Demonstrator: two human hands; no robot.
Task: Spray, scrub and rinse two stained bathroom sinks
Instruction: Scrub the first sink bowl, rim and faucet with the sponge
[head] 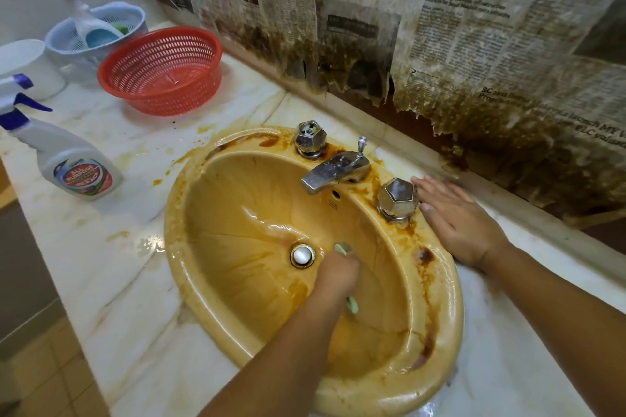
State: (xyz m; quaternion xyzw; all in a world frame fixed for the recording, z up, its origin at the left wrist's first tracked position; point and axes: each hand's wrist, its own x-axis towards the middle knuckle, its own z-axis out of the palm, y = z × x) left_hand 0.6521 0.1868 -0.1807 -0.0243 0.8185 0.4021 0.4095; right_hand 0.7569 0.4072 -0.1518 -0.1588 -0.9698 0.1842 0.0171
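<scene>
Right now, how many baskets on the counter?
2. The red basket stands up-left of the sink, near the wall. The blue basket is behind it, farther left, touching it. More could be out of frame.

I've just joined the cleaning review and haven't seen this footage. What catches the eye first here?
The yellow sink in the middle, its rim and basin streaked with brown stains, where the left hand grips a green scrubber beside the drain. Behind it, brown-stained, tattered newspaper covers the wall, and the right hand is spread flat on the counter beside the right tap handle.
</scene>
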